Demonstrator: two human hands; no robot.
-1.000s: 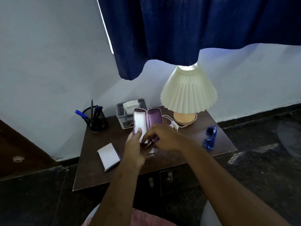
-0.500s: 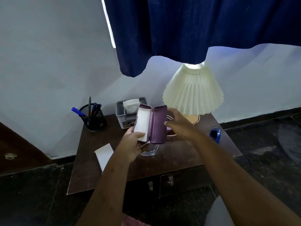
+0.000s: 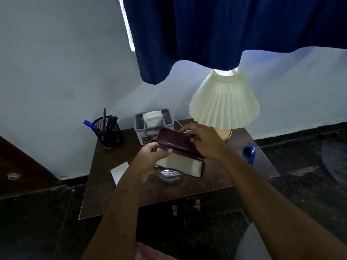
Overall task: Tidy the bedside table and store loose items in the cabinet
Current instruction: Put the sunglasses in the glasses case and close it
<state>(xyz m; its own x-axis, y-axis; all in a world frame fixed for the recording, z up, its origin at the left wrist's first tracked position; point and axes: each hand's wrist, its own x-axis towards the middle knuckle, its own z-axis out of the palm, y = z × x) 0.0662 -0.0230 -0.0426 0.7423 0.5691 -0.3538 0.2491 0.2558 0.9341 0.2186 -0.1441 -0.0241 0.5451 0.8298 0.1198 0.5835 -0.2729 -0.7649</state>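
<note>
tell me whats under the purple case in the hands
A clear glass vessel sits on the bedside table below the purple case. The case and the left hand cover its far part, so its contents cannot be seen.

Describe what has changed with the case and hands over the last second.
The glasses case, open upright before, is turned sideways, its lid swung partly down by the right hand. The left hand keeps holding it. Pen holder, tissue box, lamp, blue sunglasses unmoved.
</note>
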